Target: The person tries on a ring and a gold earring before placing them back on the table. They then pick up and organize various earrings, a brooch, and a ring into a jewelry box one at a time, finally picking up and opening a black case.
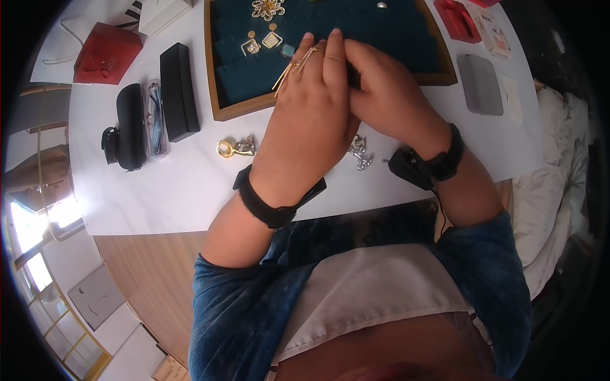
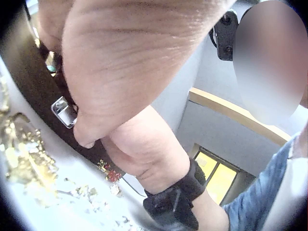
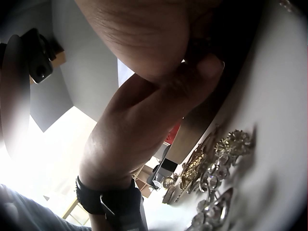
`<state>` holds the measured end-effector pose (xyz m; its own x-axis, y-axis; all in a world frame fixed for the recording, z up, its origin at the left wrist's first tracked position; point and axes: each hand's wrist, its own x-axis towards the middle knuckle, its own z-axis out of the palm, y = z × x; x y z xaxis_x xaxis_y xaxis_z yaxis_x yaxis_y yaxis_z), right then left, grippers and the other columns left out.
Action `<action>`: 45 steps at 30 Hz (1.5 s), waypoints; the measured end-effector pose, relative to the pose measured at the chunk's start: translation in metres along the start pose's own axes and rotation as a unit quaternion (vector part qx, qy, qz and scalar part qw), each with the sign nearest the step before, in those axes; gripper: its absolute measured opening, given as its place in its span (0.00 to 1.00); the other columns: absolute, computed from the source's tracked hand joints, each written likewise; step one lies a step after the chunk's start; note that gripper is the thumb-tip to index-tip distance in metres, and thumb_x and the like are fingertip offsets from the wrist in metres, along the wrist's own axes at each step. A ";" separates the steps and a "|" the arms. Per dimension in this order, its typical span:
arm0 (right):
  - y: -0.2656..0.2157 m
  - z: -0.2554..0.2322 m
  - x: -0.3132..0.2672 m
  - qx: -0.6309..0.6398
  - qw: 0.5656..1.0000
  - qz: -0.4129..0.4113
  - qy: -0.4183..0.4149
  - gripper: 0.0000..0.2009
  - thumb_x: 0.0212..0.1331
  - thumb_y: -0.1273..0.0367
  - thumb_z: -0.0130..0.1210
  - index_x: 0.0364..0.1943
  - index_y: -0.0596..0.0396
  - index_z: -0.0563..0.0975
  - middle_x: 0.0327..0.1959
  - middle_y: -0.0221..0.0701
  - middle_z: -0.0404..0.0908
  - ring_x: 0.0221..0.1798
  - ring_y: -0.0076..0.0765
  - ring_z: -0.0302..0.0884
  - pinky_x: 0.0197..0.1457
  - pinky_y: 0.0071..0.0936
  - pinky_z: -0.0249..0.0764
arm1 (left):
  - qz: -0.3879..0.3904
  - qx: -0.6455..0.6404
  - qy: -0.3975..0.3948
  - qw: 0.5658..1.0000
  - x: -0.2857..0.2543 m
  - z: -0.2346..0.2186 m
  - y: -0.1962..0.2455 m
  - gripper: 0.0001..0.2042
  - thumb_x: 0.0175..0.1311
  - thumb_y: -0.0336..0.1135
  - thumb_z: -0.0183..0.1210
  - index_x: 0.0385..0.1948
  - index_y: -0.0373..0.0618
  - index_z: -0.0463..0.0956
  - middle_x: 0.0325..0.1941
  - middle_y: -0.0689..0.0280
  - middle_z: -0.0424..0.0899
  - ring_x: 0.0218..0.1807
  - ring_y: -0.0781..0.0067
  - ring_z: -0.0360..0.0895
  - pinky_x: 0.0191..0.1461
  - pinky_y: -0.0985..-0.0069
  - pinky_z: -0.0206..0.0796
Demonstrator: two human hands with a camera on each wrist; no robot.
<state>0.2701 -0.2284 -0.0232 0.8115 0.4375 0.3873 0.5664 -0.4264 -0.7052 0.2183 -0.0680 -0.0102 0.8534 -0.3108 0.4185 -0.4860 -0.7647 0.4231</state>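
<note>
My left hand (image 1: 308, 114) reaches over the front of the jewellery tray, back upward and fingers extended. A thin gold piece with long bars (image 1: 298, 66) lies across its fingers. My right hand (image 1: 391, 89) presses close against the left from the right, its fingertips hidden behind that hand. A pale blue-green stone piece (image 1: 288, 50) sits by the left fingertips. In the left wrist view, a silver-framed rectangular piece (image 2: 63, 111) shows beside a thumb. The right wrist view shows the hands overlapping in shadow; what the right fingers hold, I cannot tell.
The wood-framed tray (image 1: 238, 111) holds gold earrings (image 1: 272, 39) and a flower brooch (image 1: 268, 9). Gold jewellery (image 1: 236, 147) and silver jewellery (image 1: 361, 153) lie on the white table in front. Black cases (image 1: 178, 92) and a red bag (image 1: 108, 54) stand left; a grey case (image 1: 480, 86) lies right.
</note>
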 end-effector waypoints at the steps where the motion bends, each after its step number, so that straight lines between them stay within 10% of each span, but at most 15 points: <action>1: -0.001 0.000 0.000 0.003 1.000 0.002 0.002 0.12 0.60 0.71 0.62 0.46 0.58 0.78 0.44 0.45 0.85 0.48 0.61 0.84 0.49 0.50 0.80 | 0.000 -0.003 0.000 1.000 0.000 0.000 0.000 0.45 0.59 0.27 0.71 0.78 0.30 0.56 0.71 0.36 0.73 0.81 0.34 0.64 0.82 0.51 0.59; 45: 0.000 0.000 0.002 0.022 1.000 0.012 0.005 0.13 0.62 0.71 0.61 0.49 0.58 0.76 0.46 0.46 0.85 0.49 0.62 0.84 0.50 0.50 0.80 | 0.014 0.027 0.020 0.999 0.007 0.001 -0.003 0.42 0.55 0.24 0.68 0.76 0.31 0.61 0.64 0.40 0.80 0.76 0.38 0.72 0.77 0.52 0.65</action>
<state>0.2718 -0.2280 -0.0224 0.8267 0.4196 0.3748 0.5396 -0.4024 -0.7395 0.2264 -0.0683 -0.0093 0.8309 -0.3111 0.4613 -0.4978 -0.7861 0.3665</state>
